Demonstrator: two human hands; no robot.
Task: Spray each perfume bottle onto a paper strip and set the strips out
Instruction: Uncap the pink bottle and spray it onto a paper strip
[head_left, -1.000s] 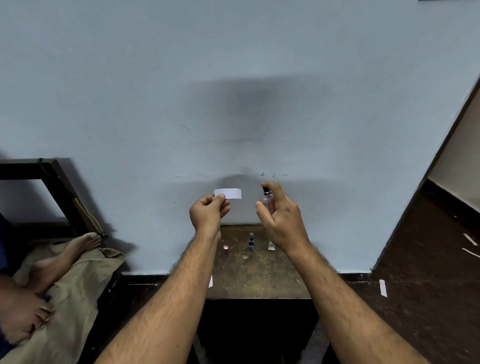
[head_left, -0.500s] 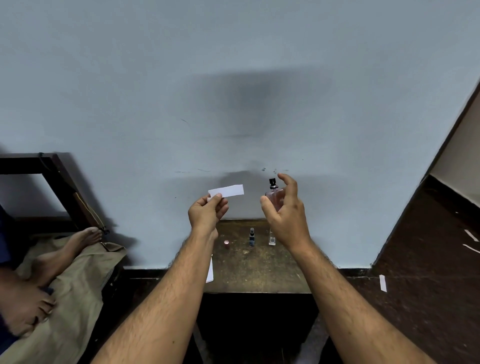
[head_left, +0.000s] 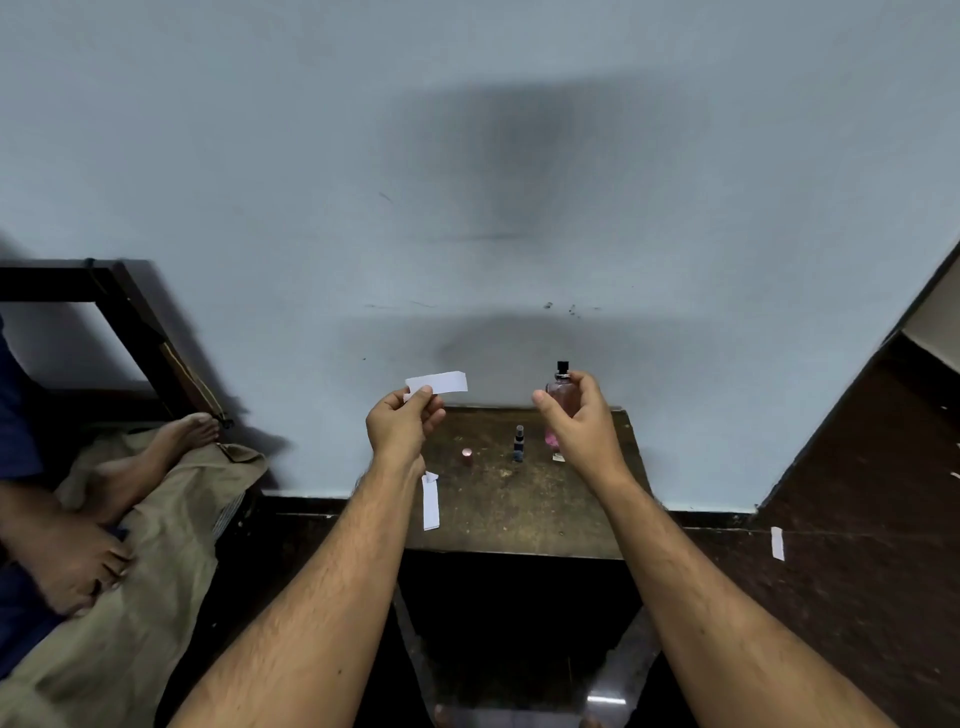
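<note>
A pale blue wall (head_left: 467, 156) fills most of the view, and a dark floor (head_left: 857, 519) runs along its foot on the right. At the left edge a tan cloth (head_left: 156, 519) lies under another person's bare feet (head_left: 130, 467), in front of a dark wooden frame (head_left: 130, 312). Against the wall stands a small dark wooden table (head_left: 519, 509). Above it, the left hand (head_left: 400, 431) pinches one end of a white paper strip (head_left: 439, 383) between thumb and fingers, the strip reaching out to the right, level and clear of the table. The right hand (head_left: 582, 421) grips a pink perfume bottle (head_left: 560, 395) upright, fingers curled round its body, its black sprayer top bare above the hand; bottle and strip are apart. On the table a second white strip (head_left: 430, 501) lies near the left edge beside the left forearm. Farther back stand a small dark spray bottle (head_left: 518, 444), a small pink cap (head_left: 467, 456) to its left, and what may be a clear bottle, mostly hidden behind the right hand. Another strip (head_left: 777, 543) lies on the floor at right.
</note>
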